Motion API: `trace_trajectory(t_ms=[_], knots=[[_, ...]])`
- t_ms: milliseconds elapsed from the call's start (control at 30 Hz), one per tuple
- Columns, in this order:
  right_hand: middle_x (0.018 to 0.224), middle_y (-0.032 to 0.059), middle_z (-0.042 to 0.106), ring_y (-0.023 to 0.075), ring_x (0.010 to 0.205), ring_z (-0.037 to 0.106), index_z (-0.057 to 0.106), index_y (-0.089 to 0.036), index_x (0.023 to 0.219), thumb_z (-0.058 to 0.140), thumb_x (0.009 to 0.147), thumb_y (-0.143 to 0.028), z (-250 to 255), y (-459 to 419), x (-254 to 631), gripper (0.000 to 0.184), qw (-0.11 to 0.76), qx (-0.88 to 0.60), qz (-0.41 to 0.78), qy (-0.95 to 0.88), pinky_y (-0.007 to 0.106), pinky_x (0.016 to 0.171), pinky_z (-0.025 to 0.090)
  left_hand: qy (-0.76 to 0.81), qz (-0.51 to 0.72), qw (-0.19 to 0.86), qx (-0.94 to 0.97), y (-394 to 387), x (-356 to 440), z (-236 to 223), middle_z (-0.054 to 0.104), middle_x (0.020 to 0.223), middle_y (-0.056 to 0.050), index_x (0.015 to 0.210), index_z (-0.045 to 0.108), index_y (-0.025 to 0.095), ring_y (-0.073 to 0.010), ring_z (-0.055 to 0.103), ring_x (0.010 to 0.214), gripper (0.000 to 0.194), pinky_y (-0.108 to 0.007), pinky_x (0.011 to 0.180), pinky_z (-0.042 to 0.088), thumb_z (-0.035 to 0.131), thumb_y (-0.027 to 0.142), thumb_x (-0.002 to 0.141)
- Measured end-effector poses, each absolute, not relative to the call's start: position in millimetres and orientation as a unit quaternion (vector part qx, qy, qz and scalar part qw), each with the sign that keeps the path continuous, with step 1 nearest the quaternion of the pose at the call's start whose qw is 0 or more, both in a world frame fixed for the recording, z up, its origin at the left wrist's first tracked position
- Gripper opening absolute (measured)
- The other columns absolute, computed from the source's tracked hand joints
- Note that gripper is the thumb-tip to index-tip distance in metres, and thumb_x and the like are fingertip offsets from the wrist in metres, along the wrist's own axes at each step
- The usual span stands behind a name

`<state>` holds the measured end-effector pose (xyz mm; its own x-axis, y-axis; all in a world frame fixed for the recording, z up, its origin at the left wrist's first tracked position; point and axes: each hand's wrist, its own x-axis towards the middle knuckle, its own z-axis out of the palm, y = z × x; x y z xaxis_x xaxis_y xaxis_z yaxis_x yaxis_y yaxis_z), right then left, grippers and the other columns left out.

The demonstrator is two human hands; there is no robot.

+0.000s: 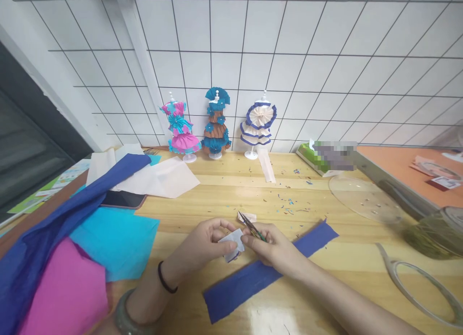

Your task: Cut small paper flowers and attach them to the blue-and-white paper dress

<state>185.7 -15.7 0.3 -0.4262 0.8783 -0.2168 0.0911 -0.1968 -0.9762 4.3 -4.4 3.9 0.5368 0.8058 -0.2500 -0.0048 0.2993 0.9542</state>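
Note:
My left hand (216, 237) pinches a small whitish piece of paper (231, 246) with a bit of blue at its lower edge. From the right, my right hand (269, 243) is closed around small scissors (253, 227), their blades pointing up and to the left. The right fingertips touch the paper's right edge. Below both hands a long dark blue crepe paper strip (244, 289) lies slantwise, partly hidden by the right hand. Just beyond the blades is a little cream paper piece (248, 217).
Three mini dress forms in ruffled paper, one pink-turquoise (181, 127), one teal-brown (216, 127), one cream-blue (258, 123), stand by the tiled wall. Coloured sheets (119, 238) and a phone (123, 199) lie left. A tape roll (423, 289) and a clear disc (365, 200) are right.

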Motion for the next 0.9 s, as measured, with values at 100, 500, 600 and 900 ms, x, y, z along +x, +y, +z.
trace_trajectory(t_ms=[100,500,600,900], knots=[[0.043,-0.0107,0.023,0.0047,0.036,0.017,0.043,-0.019,0.062,0.053,0.078,-0.045,-0.9,-15.4,187.1,0.033,0.319,-0.426,0.652,-0.539,0.020,0.035,0.014,0.394,0.281,0.695,0.532,-6.2,5.9,5.1,0.064,0.061,0.001,0.099,0.049,0.014,-0.0105,0.056,0.055,0.037,-0.023,0.056,0.041,0.065,0.025,0.068],[0.043,-0.0100,0.028,0.0033,0.034,0.019,0.050,-0.017,0.067,0.059,0.075,-0.042,0.8,-17.1,182.3,0.028,0.344,-0.445,0.634,-0.530,0.020,0.035,0.015,0.395,0.305,0.689,0.525,-9.4,11.1,6.9,0.061,0.067,0.000,0.101,0.051,0.015,-0.0115,0.057,0.063,0.037,-0.023,0.060,0.042,0.064,0.024,0.068],[0.043,-0.0092,0.034,0.0030,0.033,0.019,0.052,-0.017,0.066,0.061,0.072,-0.046,1.8,-18.1,179.1,0.031,0.378,-0.449,0.624,-0.516,0.020,0.036,0.017,0.374,0.314,0.718,0.496,-9.4,13.9,1.3,0.063,0.071,-0.004,0.086,0.057,0.013,-0.0132,0.058,0.066,0.024,-0.024,0.061,0.041,0.064,0.030,0.070],[0.044,-0.0081,0.034,0.0030,0.034,0.018,0.049,-0.017,0.062,0.057,0.074,-0.050,4.2,-19.1,176.9,0.036,0.399,-0.444,0.613,-0.518,0.020,0.034,0.012,0.393,0.331,0.726,0.457,-12.0,16.5,-5.3,0.067,0.074,-0.006,0.075,0.066,0.012,-0.0131,0.057,0.065,0.018,-0.024,0.061,0.039,0.059,0.029,0.074]])
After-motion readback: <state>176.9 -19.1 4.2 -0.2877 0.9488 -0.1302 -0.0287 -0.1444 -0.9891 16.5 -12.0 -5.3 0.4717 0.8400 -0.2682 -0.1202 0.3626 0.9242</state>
